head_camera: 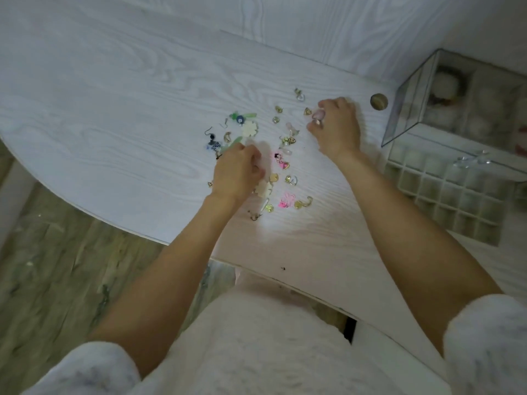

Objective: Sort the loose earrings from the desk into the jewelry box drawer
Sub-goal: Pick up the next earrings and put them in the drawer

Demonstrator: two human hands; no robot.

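Several loose earrings [281,143] lie scattered on the white wood-grain desk [114,124]: green and blue ones at the left, gold ones in the middle, pink ones [286,200] nearer me. My left hand [238,172] rests on the pile with its fingers curled over a pale earring; whether it grips it is hidden. My right hand [338,125] is at the pile's far right, fingertips pinched on a pale pink earring [318,115]. The jewelry box drawer [445,192], a grid of small compartments, stands pulled out at the right.
The glass jewelry box [419,89] stands at the far right behind the drawer, with a clear handle [473,159] on the drawer front. A round gold-brown disc [378,101] lies between my right hand and the box. The desk's curved edge runs along the left, over wooden floor.
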